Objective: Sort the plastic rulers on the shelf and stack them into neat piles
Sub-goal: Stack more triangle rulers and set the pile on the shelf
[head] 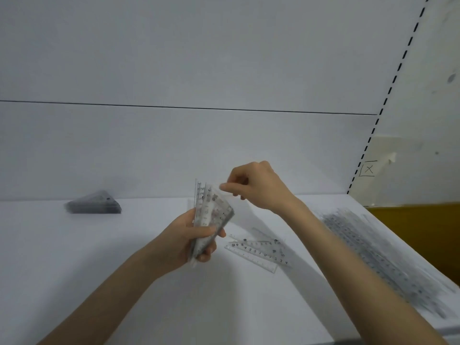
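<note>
My left hand (191, 241) grips a bundle of clear triangular rulers (211, 210), held upright above the white shelf (99, 257). My right hand (256, 188) pinches the bundle's upper right corner with fingertips curled. A few clear rulers (258, 250) lie loose on the shelf just right of my left hand. A neat pile of triangular rulers (95, 202) sits at the back left. A long spread of straight rulers (383, 260) lies along the shelf's right side.
The shelf's white back panel (199, 145) rises behind the piles. A slotted upright (388, 95) and a wall with a taped paper marked X (369, 168) stand at the right. A yellow surface (423, 232) lies beyond the right edge.
</note>
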